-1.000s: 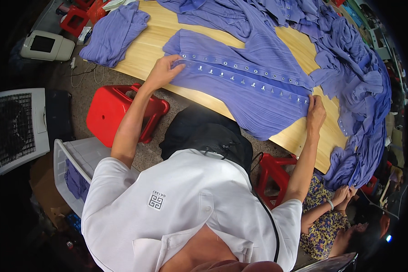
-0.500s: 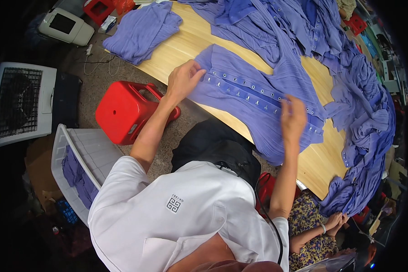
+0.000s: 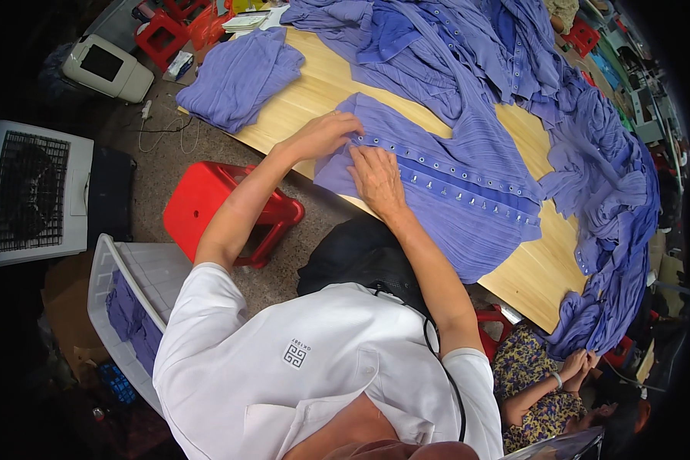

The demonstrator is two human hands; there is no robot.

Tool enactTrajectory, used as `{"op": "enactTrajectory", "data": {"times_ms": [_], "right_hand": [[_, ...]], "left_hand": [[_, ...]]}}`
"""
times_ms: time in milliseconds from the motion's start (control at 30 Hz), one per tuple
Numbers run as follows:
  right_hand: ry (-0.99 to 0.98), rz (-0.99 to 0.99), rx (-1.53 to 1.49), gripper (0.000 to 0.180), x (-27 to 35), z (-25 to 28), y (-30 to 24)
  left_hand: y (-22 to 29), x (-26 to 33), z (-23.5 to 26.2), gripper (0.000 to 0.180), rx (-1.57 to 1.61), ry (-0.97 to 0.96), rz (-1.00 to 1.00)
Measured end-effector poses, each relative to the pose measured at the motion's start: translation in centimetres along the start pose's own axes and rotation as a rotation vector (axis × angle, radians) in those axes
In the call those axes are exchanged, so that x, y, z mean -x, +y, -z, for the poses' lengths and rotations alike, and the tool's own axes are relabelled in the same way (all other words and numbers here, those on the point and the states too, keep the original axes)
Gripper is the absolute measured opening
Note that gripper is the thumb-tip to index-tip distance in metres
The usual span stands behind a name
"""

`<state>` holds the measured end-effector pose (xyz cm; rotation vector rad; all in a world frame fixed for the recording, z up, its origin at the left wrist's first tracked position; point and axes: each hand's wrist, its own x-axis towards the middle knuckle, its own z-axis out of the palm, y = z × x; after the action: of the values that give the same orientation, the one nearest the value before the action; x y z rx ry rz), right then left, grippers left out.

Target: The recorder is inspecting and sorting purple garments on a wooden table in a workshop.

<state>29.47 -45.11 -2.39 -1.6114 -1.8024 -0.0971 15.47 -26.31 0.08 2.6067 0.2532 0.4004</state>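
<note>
A purple pleated garment (image 3: 468,234) lies spread at the table's near edge, with a row of metal eyelets (image 3: 435,165) above a row of metal hooks (image 3: 460,196). At its left end, my left hand (image 3: 328,135) closes its fingers on the edge by the first eyelets. My right hand (image 3: 378,178) is right beside it, fingers bent and pressed onto the hook strip. The hooks under the right fingers are hidden. Both hands grip the same end of the garment.
More purple garments (image 3: 414,77) are heaped across the wooden table (image 3: 525,287), and a folded one (image 3: 245,77) rests at far left. A red stool (image 3: 203,203) and a white bin (image 3: 157,264) stand left. Another person's hands (image 3: 575,368) hold purple fabric at lower right.
My right hand has moved left along the garment, from the right part of the hook row to beside my left hand. My left hand has turned in over the eyelet edge.
</note>
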Motion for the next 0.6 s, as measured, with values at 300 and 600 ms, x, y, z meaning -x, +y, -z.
{"op": "enactTrajectory", "data": {"times_ms": [300, 600], "right_hand": [[-0.11, 0.019, 0.101, 0.031, -0.4, -0.5, 0.0], [-0.082, -0.008, -0.039, 0.02, -0.6, -0.4, 0.2]], "left_hand": [[-1.6, -0.5, -2.2, 0.022, 0.136, 0.135, 0.065], [0.2, -1.1, -1.7, 0.031, -0.109, 0.125, 0.088]]}}
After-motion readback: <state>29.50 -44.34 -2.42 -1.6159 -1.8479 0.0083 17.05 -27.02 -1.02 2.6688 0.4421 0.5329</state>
